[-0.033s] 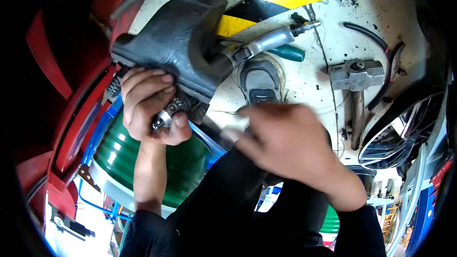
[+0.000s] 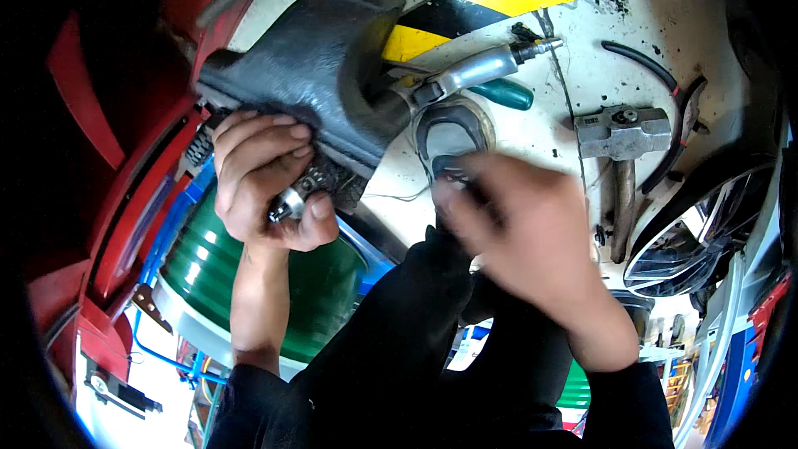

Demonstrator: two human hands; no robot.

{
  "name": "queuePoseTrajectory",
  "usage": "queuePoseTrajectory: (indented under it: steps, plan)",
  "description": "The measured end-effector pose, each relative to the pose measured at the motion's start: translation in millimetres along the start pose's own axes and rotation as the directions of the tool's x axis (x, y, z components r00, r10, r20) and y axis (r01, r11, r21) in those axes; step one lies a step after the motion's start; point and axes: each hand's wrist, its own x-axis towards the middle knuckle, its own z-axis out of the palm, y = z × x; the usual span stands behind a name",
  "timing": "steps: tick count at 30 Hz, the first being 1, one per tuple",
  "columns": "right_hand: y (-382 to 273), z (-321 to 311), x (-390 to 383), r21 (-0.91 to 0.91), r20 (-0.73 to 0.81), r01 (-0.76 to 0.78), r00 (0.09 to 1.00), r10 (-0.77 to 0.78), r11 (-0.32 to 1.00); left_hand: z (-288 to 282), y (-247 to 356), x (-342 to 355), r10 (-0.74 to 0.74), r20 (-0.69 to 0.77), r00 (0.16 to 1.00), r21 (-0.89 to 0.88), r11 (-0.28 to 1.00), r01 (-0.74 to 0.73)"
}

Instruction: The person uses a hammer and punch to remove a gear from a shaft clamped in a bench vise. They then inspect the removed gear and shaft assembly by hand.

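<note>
Clamps a silver cylindrical part [image 2: 288,202] inside the left hand [image 2: 259,176], wrapped round it and tucked close under the lower edge of a dark vise [image 2: 303,58], between its two lower corners, with little room to shift there. Holds the right hand [image 2: 532,224] well apart, past the vise's lower right corner and near a grey shoe [image 2: 453,129], curled but too blurred to tell pinching from a loose bend. Has more room on this side, over white floor [image 2: 528,137] stretching from the shoe to a hammer [image 2: 623,137]. Reaches tighter ground again at curved black-handled pliers [image 2: 688,115], just right of the hammer. Has a silver air tool [image 2: 478,69] off the vise's right edge, beside a green handle [image 2: 507,93], short of the floor's yellow-and-black striped band [image 2: 499,0].
</note>
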Motion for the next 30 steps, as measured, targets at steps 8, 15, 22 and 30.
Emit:
queuePoseTrajectory:
  steps: [8,15,22,30]
  plan:
    - [71,37,13,-0.381,-0.233,-0.263,0.955,0.183,0.886,-5,-11,15,0.171,0.157,0.973,-0.144,0.978,-0.148]
    - [78,49,-4,-0.631,-0.056,-0.146,0.988,0.143,0.762,-5,-24,19,0.299,0.046,0.953,-0.186,0.94,-0.286]
    - [76,20,-30,-0.662,0.188,-0.026,0.962,0.2,0.749,8,-31,14,0.214,-0.258,0.942,-0.19,0.945,-0.267]
    - [31,-15,-79,-0.343,-0.046,-0.068,0.997,0.055,0.937,9,-36,26,0.342,-0.167,0.925,-0.292,0.879,-0.377]
